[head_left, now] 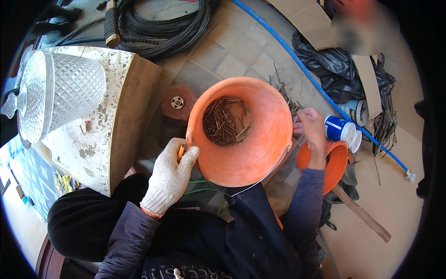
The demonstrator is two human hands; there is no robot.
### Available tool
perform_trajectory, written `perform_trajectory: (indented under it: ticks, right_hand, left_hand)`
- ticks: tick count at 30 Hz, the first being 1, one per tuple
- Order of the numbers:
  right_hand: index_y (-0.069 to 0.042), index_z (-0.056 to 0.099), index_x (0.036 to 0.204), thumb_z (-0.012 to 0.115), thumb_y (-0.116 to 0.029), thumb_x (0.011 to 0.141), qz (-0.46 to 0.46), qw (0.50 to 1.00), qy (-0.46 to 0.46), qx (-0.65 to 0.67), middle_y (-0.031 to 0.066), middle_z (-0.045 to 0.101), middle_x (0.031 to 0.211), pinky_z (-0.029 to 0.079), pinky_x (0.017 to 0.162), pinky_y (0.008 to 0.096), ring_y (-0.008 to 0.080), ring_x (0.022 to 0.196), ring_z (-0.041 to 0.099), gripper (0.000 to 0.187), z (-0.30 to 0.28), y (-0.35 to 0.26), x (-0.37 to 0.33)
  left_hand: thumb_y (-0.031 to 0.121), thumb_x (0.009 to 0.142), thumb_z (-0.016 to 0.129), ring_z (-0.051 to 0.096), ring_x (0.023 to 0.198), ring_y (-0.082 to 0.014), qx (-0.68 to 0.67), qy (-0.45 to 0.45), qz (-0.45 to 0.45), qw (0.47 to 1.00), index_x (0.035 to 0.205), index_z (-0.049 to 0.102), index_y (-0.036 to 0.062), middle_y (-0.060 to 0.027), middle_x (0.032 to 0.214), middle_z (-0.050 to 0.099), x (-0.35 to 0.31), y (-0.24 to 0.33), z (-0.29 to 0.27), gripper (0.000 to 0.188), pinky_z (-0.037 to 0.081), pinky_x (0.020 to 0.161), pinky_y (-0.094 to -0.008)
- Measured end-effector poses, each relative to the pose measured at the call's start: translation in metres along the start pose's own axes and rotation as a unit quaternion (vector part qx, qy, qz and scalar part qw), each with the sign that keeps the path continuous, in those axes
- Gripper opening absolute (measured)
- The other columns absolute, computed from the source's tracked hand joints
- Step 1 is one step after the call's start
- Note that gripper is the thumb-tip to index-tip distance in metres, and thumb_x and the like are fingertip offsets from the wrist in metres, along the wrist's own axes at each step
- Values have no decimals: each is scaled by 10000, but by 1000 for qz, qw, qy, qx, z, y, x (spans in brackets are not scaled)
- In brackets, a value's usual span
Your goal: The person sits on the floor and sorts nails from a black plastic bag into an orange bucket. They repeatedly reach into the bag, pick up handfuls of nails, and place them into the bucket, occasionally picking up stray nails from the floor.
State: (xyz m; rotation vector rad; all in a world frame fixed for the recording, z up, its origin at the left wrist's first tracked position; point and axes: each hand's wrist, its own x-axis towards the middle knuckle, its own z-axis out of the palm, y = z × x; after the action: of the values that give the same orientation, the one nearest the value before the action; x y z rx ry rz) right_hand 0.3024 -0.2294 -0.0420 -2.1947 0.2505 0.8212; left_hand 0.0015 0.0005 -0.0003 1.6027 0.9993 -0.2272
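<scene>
An orange bucket [260,158] is tilted with its mouth facing me, above my legs. Inside, on its bottom, lies a heap of rusty nails [225,122]. My left hand [169,174], in a white knitted glove, is closed on the bucket's left rim, and a bit of orange shows between thumb and fingers. Bare, my right hand [311,130] is beside the bucket's right outer wall with its fingers curled. It is close to loose nails [291,104] on the floor; whatever its fingers hold is too small to make out. The bucket's thin wire handle [278,165] hangs along the near right rim.
At left, a cut-glass lidded jar [76,88] rests on a worn, paint-chipped block [123,116]. A reddish grinding disc [179,103] lies beside it. Coiled black cable [162,32], a blue hose [297,60], a blue-and-white can [339,129], an orange container [337,165] and a wooden handle [362,214] surround me.
</scene>
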Motion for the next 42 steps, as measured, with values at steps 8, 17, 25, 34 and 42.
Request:
perform_trajectory:
  ticks: [8,17,25,34,42]
  right_hand:
    - [-14,708,1054,735,-253,969,-218,962,-67,-152,73,696,804,511,598,314,135,679,661,255,29,-23,-80]
    - [-20,654,998,849,-234,811,-273,750,-144,-585,218,755,895,610,762,507,410,868,757,344,158,36,-63]
    - [4,657,1086,747,-144,879,-322,812,-121,-472,217,749,854,614,771,534,429,841,750,270,142,26,-33]
    - [74,680,903,756,-184,912,-267,887,-61,-372,306,659,813,517,717,520,473,800,686,269,99,-2,-53]
    - [84,672,1020,783,-192,896,-224,879,-76,-413,296,685,863,532,762,511,462,872,697,322,103,6,-50]
  left_hand:
    - [258,1038,663,593,731,-207,14,-2,-3,1000,1091,603,1,-138,809,607,-1,0,0,269,510,722,-369]
    - [257,1036,667,607,712,-214,-3,13,15,1000,1072,609,5,-141,793,627,-2,1,-1,261,515,716,-373]
    - [262,1033,668,648,742,-236,-9,-2,4,1000,1070,618,9,-164,818,650,-3,5,-2,260,521,726,-378]
    - [275,1032,666,659,767,-282,-5,-14,-13,1000,1064,618,10,-178,836,653,-4,4,1,271,524,748,-397]
    - [272,1028,671,638,749,-300,4,-15,-19,1000,1061,611,11,-189,830,636,-2,2,2,270,520,739,-404]
